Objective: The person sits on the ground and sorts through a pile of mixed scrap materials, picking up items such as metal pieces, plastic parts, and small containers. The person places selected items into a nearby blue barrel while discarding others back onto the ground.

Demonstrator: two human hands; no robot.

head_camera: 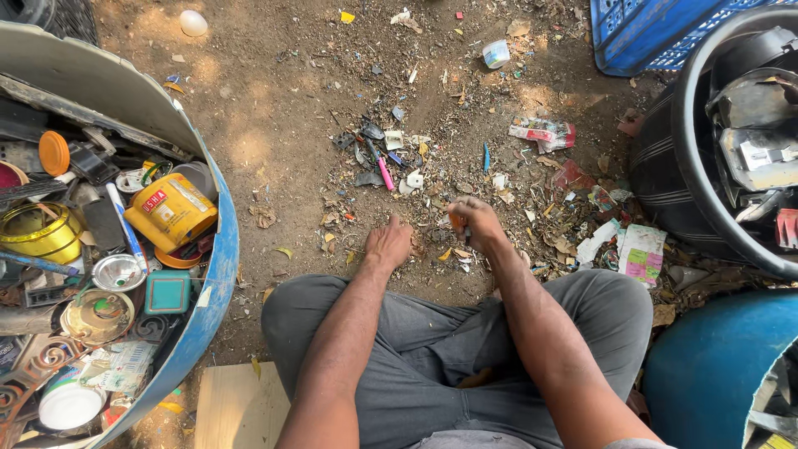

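The person wears grey trousers, creased and slightly dusty across the thighs and knees; both forearms are bare, with no sleeves in view; the left hand and right hand carry no gloves, rings or watch.

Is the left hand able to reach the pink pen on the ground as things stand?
Probably yes: the left hand rests on bare dirt, and only small flat litter lies between it and the pink pen ahead.

hands: 2 | blue crate: 1 | yellow can: 1 | tyre: 1
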